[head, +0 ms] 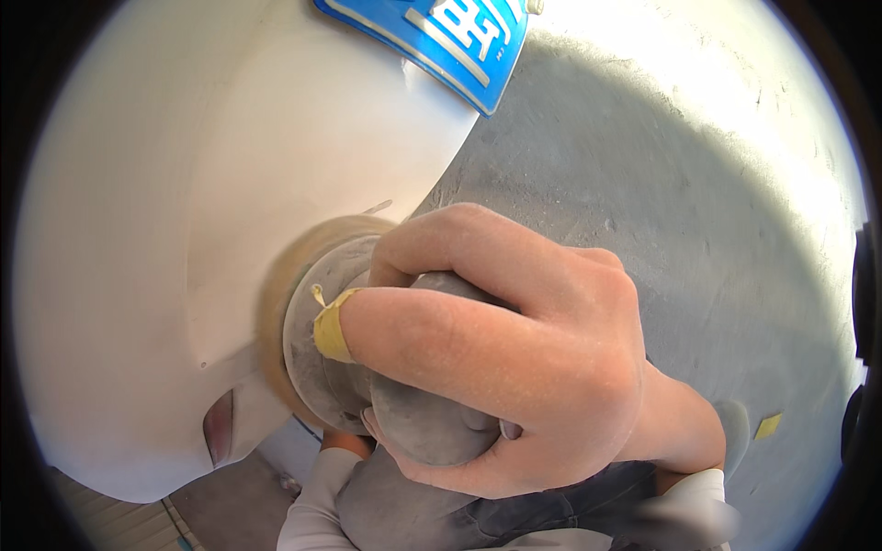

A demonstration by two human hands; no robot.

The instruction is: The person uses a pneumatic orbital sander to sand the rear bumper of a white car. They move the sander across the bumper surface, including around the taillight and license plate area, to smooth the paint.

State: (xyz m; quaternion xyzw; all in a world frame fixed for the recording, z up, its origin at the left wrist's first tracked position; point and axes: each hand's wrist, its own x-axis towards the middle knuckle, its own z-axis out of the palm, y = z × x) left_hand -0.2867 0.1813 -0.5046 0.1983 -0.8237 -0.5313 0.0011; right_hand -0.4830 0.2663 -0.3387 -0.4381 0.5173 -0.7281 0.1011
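My right hand (510, 344) grips the rounded grey body of a dusty handheld disc sander (427, 420) from above. Yellow tape (332, 330) wraps the tip of one finger. The sander's round pad (275, 310) has blurred edges and lies against a pale painted car bumper (131, 227), close to its lower edge. Of my left arm, the pale sleeve (313, 499) and a bit of skin show below the sander. The sander hides my left hand, so its grip cannot be made out.
A blue licence plate (441, 48) with raised writing sits on the bumper. A red reflector (219, 427) is set into its lower corner. Grey concrete floor (586, 151) lies to the right, with a small yellow piece (767, 425) on it. Dark objects (865, 296) stand at the right rim.
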